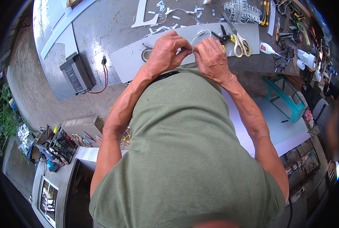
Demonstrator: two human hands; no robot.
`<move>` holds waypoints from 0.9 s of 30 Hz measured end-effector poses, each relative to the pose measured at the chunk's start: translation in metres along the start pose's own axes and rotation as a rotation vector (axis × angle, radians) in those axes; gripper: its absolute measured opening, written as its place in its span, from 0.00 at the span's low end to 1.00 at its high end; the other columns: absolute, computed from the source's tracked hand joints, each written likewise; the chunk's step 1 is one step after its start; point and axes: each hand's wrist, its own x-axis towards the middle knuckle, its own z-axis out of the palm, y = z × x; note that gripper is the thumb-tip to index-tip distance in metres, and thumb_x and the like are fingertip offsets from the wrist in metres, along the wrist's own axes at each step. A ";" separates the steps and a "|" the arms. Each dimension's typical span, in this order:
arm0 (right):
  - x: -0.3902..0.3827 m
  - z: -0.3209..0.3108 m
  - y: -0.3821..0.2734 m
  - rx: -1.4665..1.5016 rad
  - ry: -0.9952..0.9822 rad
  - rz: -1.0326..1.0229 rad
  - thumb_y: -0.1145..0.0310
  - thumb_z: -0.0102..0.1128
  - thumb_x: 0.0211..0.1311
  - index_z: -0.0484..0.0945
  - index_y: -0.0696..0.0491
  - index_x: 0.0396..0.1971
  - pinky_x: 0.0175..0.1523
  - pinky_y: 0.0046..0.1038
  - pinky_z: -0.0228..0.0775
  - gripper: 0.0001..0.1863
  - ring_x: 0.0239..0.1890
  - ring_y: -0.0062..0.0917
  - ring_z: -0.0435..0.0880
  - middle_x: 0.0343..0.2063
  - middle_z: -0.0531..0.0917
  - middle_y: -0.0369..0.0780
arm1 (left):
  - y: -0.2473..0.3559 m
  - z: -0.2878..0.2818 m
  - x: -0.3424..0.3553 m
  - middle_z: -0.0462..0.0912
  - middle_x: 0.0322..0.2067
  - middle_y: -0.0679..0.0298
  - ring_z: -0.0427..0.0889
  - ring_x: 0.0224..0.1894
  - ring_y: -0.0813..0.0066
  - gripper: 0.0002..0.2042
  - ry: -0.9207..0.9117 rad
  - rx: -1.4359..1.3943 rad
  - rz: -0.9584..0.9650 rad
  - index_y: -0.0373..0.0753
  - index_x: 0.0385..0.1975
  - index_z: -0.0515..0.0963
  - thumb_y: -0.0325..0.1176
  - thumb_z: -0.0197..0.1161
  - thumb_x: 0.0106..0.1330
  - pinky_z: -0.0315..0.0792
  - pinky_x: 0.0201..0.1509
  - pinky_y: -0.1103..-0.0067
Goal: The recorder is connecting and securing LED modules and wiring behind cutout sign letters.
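Note:
My left hand (169, 51) and my right hand (209, 57) meet above a grey board (124, 64), their fingertips pinched on a thin white wire (195, 38) that loops up behind them to a small white connector. Just left of my left hand lies a roll of tape (145, 56), partly hidden by it. Beyond my right hand are black-and-yellow hand pliers (225, 38) and cream-handled scissors (239, 45). The bit held between my fingertips is too small to make out clearly.
The metal table (97, 30) holds white cut pieces (142, 13), scattered small modules, a dark power unit (75, 74) with red leads, coiled white strips (240, 11), a heat tool (265, 48) and assorted tools. Below at right stands a teal stool (293, 108).

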 end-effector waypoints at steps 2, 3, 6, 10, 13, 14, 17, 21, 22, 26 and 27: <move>-0.002 0.004 0.001 0.033 -0.011 0.036 0.71 0.62 0.58 0.74 0.54 0.31 0.43 0.35 0.65 0.06 0.37 0.33 0.75 0.29 0.74 0.39 | -0.002 0.001 0.000 0.87 0.28 0.65 0.79 0.35 0.69 0.05 -0.026 0.024 0.018 0.40 0.30 0.86 0.27 0.74 0.54 0.75 0.39 0.72; -0.003 0.005 0.001 0.033 -0.011 0.036 0.71 0.62 0.58 0.74 0.54 0.31 0.43 0.35 0.65 0.06 0.37 0.33 0.75 0.29 0.74 0.39 | -0.002 0.000 0.000 0.87 0.28 0.65 0.79 0.35 0.69 0.05 -0.026 0.024 0.018 0.40 0.30 0.86 0.27 0.74 0.54 0.75 0.39 0.72; -0.005 0.006 0.004 0.124 -0.034 0.085 0.70 0.63 0.60 0.75 0.54 0.33 0.43 0.35 0.65 0.06 0.38 0.33 0.76 0.31 0.76 0.39 | -0.004 -0.001 -0.001 0.86 0.28 0.65 0.78 0.34 0.69 0.05 -0.029 0.058 0.008 0.39 0.30 0.86 0.27 0.74 0.54 0.75 0.39 0.73; -0.006 0.010 0.008 0.188 -0.028 0.154 0.68 0.65 0.61 0.78 0.53 0.34 0.44 0.35 0.65 0.06 0.38 0.32 0.77 0.31 0.77 0.37 | -0.008 0.000 -0.002 0.87 0.29 0.66 0.78 0.35 0.70 0.05 -0.011 0.039 -0.030 0.40 0.31 0.86 0.28 0.74 0.55 0.75 0.40 0.74; -0.005 0.008 0.009 0.167 -0.019 0.147 0.67 0.65 0.61 0.79 0.52 0.32 0.44 0.35 0.64 0.06 0.39 0.32 0.77 0.31 0.78 0.37 | -0.008 0.001 -0.003 0.88 0.29 0.67 0.78 0.35 0.71 0.05 -0.010 0.009 -0.078 0.40 0.31 0.86 0.30 0.73 0.56 0.75 0.40 0.74; -0.004 0.007 0.009 0.163 -0.019 0.132 0.67 0.66 0.61 0.79 0.52 0.32 0.44 0.35 0.64 0.06 0.39 0.32 0.77 0.31 0.78 0.36 | -0.009 0.002 -0.003 0.88 0.29 0.67 0.78 0.36 0.71 0.05 -0.019 0.000 -0.096 0.41 0.31 0.86 0.30 0.73 0.56 0.75 0.40 0.74; -0.003 0.006 0.010 0.173 -0.049 0.122 0.66 0.66 0.61 0.80 0.52 0.32 0.45 0.35 0.63 0.06 0.39 0.32 0.77 0.30 0.77 0.36 | -0.012 0.002 -0.004 0.88 0.30 0.67 0.79 0.37 0.70 0.07 -0.088 0.001 -0.148 0.41 0.34 0.87 0.32 0.73 0.58 0.75 0.41 0.73; -0.006 0.008 0.016 0.209 -0.055 0.151 0.64 0.66 0.61 0.80 0.51 0.32 0.47 0.35 0.62 0.07 0.39 0.31 0.77 0.31 0.78 0.36 | -0.013 0.001 -0.002 0.88 0.32 0.65 0.80 0.37 0.70 0.08 -0.067 -0.072 -0.159 0.42 0.36 0.88 0.35 0.72 0.60 0.75 0.41 0.73; -0.005 0.006 0.017 0.191 -0.045 0.126 0.63 0.66 0.60 0.80 0.50 0.32 0.48 0.35 0.62 0.07 0.39 0.31 0.77 0.31 0.78 0.36 | -0.014 0.001 -0.002 0.88 0.32 0.64 0.80 0.36 0.69 0.08 -0.107 -0.079 -0.142 0.42 0.37 0.88 0.36 0.72 0.61 0.75 0.41 0.73; -0.003 0.006 0.019 0.177 -0.018 0.076 0.62 0.67 0.60 0.81 0.49 0.36 0.52 0.34 0.61 0.09 0.42 0.29 0.78 0.32 0.81 0.34 | -0.015 0.001 0.000 0.87 0.31 0.62 0.81 0.32 0.71 0.08 -0.163 -0.144 -0.186 0.40 0.36 0.88 0.36 0.70 0.62 0.74 0.41 0.73; -0.004 0.006 0.018 0.177 -0.017 0.076 0.62 0.67 0.60 0.81 0.49 0.36 0.52 0.34 0.61 0.09 0.42 0.29 0.78 0.32 0.81 0.34 | -0.015 0.000 0.001 0.87 0.31 0.62 0.81 0.32 0.71 0.08 -0.164 -0.144 -0.186 0.40 0.36 0.88 0.36 0.70 0.62 0.74 0.41 0.73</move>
